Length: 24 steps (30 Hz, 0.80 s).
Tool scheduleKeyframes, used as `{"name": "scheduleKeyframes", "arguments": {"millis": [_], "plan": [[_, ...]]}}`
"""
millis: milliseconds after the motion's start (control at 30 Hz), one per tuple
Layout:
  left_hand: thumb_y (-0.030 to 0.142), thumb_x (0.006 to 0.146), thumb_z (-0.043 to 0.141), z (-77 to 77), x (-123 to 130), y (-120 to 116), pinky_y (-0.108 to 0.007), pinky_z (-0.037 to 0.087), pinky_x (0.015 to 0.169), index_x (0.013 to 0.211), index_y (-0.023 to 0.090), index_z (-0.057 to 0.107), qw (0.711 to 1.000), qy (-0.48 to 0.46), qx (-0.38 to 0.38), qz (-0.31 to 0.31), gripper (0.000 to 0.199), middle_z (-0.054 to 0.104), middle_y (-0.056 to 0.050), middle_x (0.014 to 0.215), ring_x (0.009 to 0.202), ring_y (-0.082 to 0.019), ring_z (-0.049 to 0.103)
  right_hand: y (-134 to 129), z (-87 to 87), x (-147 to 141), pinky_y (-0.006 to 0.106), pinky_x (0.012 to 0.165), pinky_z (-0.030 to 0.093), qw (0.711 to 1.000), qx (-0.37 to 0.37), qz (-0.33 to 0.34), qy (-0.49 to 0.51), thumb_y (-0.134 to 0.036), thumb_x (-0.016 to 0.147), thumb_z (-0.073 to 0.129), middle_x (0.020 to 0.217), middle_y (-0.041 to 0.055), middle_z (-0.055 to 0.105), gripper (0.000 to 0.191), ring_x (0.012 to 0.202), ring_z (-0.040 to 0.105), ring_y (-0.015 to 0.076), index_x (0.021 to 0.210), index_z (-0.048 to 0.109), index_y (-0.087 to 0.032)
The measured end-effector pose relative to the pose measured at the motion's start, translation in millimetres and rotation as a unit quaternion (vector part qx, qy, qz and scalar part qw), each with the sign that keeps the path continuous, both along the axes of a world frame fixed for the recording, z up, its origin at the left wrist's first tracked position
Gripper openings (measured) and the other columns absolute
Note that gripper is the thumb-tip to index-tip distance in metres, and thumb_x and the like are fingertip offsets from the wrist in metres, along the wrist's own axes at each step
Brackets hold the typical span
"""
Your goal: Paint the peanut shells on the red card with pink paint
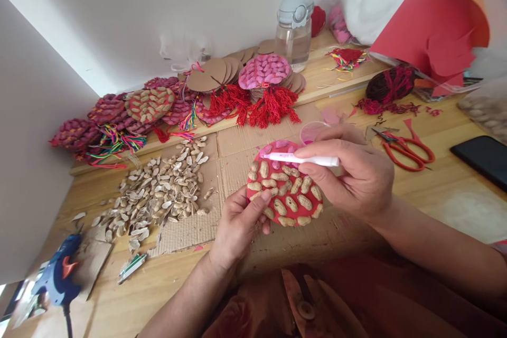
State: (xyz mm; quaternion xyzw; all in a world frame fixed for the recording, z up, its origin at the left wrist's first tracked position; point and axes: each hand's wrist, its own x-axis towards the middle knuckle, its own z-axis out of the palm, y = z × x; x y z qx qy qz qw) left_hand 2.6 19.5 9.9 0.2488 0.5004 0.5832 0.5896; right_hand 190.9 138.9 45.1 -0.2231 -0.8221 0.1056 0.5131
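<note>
My left hand [241, 219] grips the lower left edge of a round red disc [284, 186] covered with peanut shells, thumb on top. Most shells on it are tan; those near its upper edge are coloured pink. My right hand [352, 171] pinches a white marker [317, 160] whose pink tip touches the pink shells at the disc's upper left. A small clear cup [312, 131] with pink in it stands just behind the disc, partly hidden by my right hand. Under the disc lies corrugated cardboard [237, 169].
Loose peanut shells [166, 185] spread to the left, with a blue glue gun [61, 269] at the near left. Finished discs with tassels [265, 71] and a water bottle [293, 31] stand behind. Orange-handled scissors [407, 148], yarn [390, 84] and a phone [483, 158] lie right.
</note>
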Motion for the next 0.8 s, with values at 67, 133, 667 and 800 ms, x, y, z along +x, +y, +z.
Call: {"name": "scheduleKeyframes", "arguments": {"millis": [67,133,667,800], "plan": [[0.042,0.083,0.091,-0.3,0.0,0.0,-0.015,0.047,0.040,0.077,0.015,0.071,1.000,0.004,0.001,0.000,0.034,0.059,0.004,0.060,0.048,-0.006,0.050,0.2,0.0,-0.2,0.034,0.091,0.059,1.000,0.010,-0.007,-0.002,-0.019,0.090,0.080,0.095,0.0024,0.081,0.019,0.091,0.073,0.0198,0.109,0.077,-0.022],[0.043,0.082,0.091,-0.5,-0.3,0.1,-0.015,0.046,0.040,0.077,0.015,0.071,1.000,0.006,0.000,0.002,0.034,0.059,0.005,0.060,0.047,-0.006,0.050,0.3,1.2,-0.2,0.033,0.091,0.059,1.000,0.019,-0.015,0.007,-0.017,0.090,0.079,0.093,0.0017,0.081,0.017,0.090,0.073,0.0188,0.107,0.077,-0.023],[0.050,0.085,0.087,1.7,-0.4,-0.9,-0.017,0.043,0.040,0.074,0.017,0.064,0.996,0.086,0.003,-0.001,0.041,0.057,0.006,0.054,0.041,-0.007,0.050,-4.4,2.5,1.3,0.041,0.091,0.060,0.997,0.068,-0.012,-0.031,-0.020,0.089,0.081,0.092,0.0019,0.082,0.025,0.092,0.074,0.0227,0.113,0.075,-0.026],[0.051,0.089,0.083,2.0,-0.3,-2.1,-0.018,0.043,0.042,0.074,0.018,0.063,0.991,0.131,0.008,0.000,0.041,0.058,0.006,0.053,0.041,-0.007,0.051,-9.0,4.1,-1.0,0.042,0.094,0.058,0.993,0.100,-0.020,-0.053,-0.020,0.090,0.081,0.091,0.0004,0.082,0.024,0.091,0.074,0.0211,0.112,0.074,-0.025]]}}
